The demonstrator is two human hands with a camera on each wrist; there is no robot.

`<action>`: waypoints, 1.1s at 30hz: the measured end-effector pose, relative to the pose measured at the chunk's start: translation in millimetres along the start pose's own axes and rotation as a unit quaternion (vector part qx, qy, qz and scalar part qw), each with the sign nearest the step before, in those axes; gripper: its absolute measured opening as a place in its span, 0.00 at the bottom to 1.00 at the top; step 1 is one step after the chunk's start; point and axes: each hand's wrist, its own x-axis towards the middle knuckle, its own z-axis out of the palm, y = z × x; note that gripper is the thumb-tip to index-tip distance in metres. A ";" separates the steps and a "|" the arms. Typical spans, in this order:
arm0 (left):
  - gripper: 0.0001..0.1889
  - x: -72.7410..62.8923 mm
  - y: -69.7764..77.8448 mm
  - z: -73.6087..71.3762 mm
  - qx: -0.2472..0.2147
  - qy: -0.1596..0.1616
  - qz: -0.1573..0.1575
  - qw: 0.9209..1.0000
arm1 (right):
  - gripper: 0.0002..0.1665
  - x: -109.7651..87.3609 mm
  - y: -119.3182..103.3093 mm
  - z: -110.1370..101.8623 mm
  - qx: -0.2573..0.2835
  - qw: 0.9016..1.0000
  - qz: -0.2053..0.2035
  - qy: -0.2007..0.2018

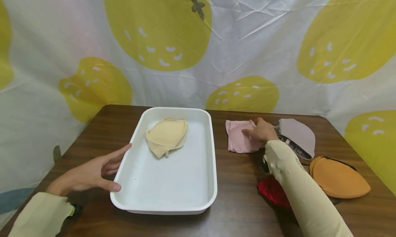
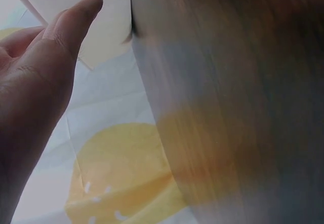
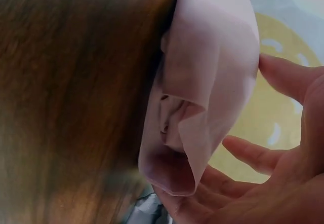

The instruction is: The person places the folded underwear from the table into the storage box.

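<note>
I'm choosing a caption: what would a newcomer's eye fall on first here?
Probably the big yellow fruit shapes on the pale backdrop behind the table. Next, the white tray near the middle of the head view, a cream cloth piece lying toward its far end. Then the right hand, touching a pink cloth piece right of the tray.

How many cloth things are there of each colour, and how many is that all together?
Cream cloth: 1, inside the white tray
Pink cloth: 1, touched by the right hand
Grey cloth: 1
Orange cloth: 1
Red cloth: 1, partly hidden by the sleeve
Total: 5 that clearly show
</note>
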 end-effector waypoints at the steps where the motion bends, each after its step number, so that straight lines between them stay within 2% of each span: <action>1: 0.59 0.1 0.3 0.1 0.000 0.000 0.001 1.000 | 0.46 0.3 0.5 0.6 -0.002 1.000 0.000 -0.001; 6: 0.59 0.9 2.5 -0.1 -0.002 0.000 0.002 1.000 | 0.50 -0.5 2.3 1.1 0.000 1.000 0.004 -0.003; 15: 0.60 1.7 4.2 -0.7 0.007 0.002 -0.011 1.000 | 0.49 1.1 3.6 0.8 0.046 0.998 0.042 0.004; 22: 0.60 0.7 3.8 -0.9 0.005 0.003 -0.006 1.000 | 0.48 7.2 0.4 3.6 0.032 0.999 0.041 0.008; 28: 0.59 0.5 2.3 -0.1 -0.006 -0.001 -0.009 1.000 | 0.46 5.6 2.2 3.0 0.036 0.997 0.063 -0.024; 33: 0.60 0.3 0.6 1.4 -0.016 -0.005 -0.006 1.000 | 0.52 5.7 7.4 4.2 0.068 0.993 0.070 -0.060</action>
